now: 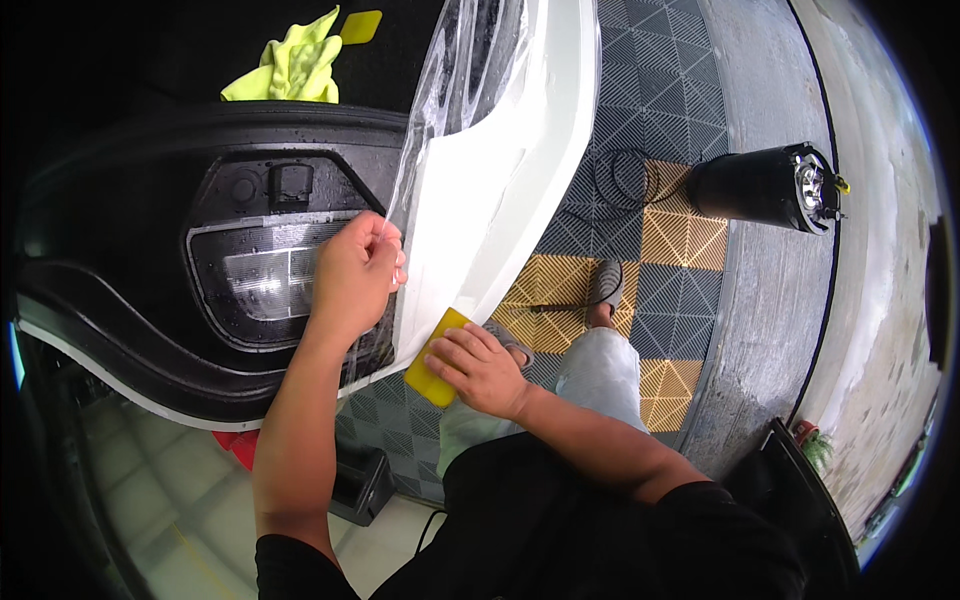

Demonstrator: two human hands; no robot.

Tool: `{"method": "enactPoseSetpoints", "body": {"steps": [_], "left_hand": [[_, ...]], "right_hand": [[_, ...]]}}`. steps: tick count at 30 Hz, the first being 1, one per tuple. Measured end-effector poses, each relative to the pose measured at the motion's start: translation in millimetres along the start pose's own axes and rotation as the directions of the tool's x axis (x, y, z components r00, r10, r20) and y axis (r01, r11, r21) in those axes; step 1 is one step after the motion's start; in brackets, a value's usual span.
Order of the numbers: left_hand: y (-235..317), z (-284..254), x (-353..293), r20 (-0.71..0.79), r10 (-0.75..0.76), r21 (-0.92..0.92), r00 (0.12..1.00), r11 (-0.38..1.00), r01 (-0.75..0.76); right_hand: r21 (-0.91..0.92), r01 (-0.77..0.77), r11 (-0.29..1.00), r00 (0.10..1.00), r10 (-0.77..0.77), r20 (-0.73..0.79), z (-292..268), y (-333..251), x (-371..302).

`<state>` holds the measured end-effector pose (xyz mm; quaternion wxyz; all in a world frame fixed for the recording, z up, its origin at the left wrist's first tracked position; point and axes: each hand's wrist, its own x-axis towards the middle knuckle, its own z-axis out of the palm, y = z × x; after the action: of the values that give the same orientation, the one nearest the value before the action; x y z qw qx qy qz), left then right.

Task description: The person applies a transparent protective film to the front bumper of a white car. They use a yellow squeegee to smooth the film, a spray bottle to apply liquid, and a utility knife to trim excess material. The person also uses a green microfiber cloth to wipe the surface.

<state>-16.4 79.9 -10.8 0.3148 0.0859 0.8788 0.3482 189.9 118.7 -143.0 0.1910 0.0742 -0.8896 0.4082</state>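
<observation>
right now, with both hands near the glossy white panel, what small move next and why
Probably slide the flat yellow squeegee along the panel: the right hand holds it at the panel's near corner, while the left hand seems to pinch wrinkled clear film.

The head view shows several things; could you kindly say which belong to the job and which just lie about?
In use:
clear film, apparently pinched in the left hand
yellow pad, under the right hand
white car panel

Seemingly set aside:
lime cloth
yellow card
black tank
</observation>
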Motion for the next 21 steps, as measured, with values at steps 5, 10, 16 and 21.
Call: {"method": "enactPoseSetpoints", "body": {"steps": [5, 10, 16, 21], "left_hand": [[-3.4, -1.7, 0.3, 0.062, 0.024, -0.03, 0.998, 0.999, -0.022], [-5.3, 0.7, 21.6, 0.034, 0.274, 0.409, 0.961, 0.874, -0.264], [15.0, -3.0, 52.7, -0.028, 0.26, 0.412, 0.965, 0.883, -0.226], [30.7, 3.2, 49.0, -0.003, 0.099, 0.183, 0.995, 0.978, -0.097]], "right_hand": [[-0.013, -0.152, 0.988, 0.979, 0.148, -0.138, 15.1, -4.2, 12.6], [0.04, -0.302, 0.953, 0.888, 0.296, -0.351, -14.3, 63.8, 86.2], [0.041, -0.187, 0.982, 0.957, 0.191, -0.219, -35.6, 31.2, 27.1], [-0.119, -0.099, 0.988, 0.991, 0.086, -0.106, -10.5, 46.8, 29.6]]}}
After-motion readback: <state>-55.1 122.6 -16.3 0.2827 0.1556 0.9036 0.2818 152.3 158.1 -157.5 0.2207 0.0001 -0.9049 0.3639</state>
